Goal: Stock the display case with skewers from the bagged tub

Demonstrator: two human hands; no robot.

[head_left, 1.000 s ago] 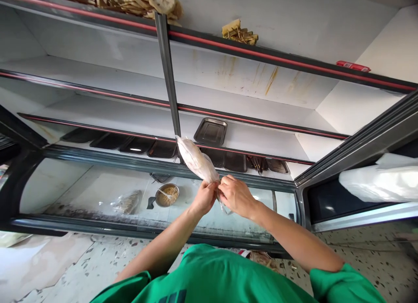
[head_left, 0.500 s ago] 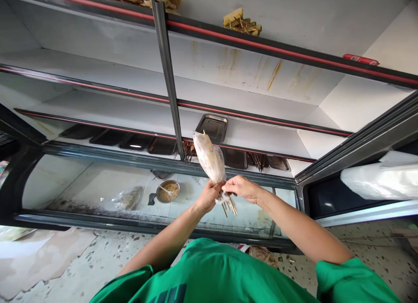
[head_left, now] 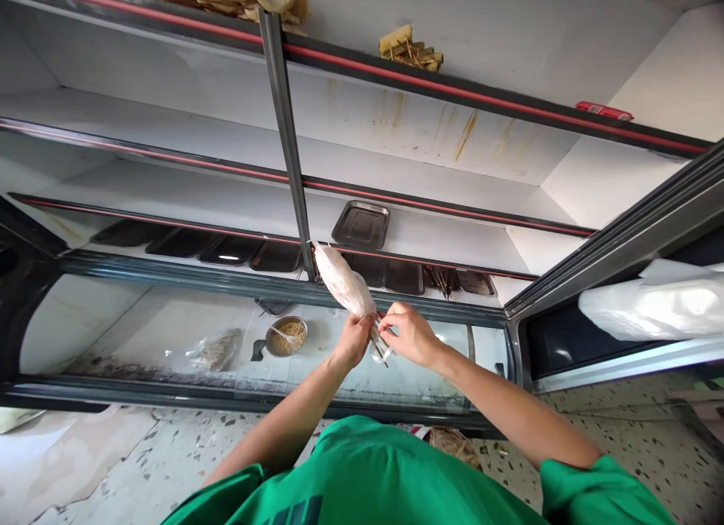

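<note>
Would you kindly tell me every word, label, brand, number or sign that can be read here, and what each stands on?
No text can be read in this view.
Red packet on the top shelf: its pale marking is too small to read.
Green shirt: a dark print of slanted bars, cut off by the picture's lower edge; no letters can be made out.
Held bag: no readable print shows.

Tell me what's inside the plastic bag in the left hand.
Through the plastic bag, a pale bundle shows, too blurred to identify. Thin sticks jut out past the left hand, which covers the stretch between them and the bundle.
</note>
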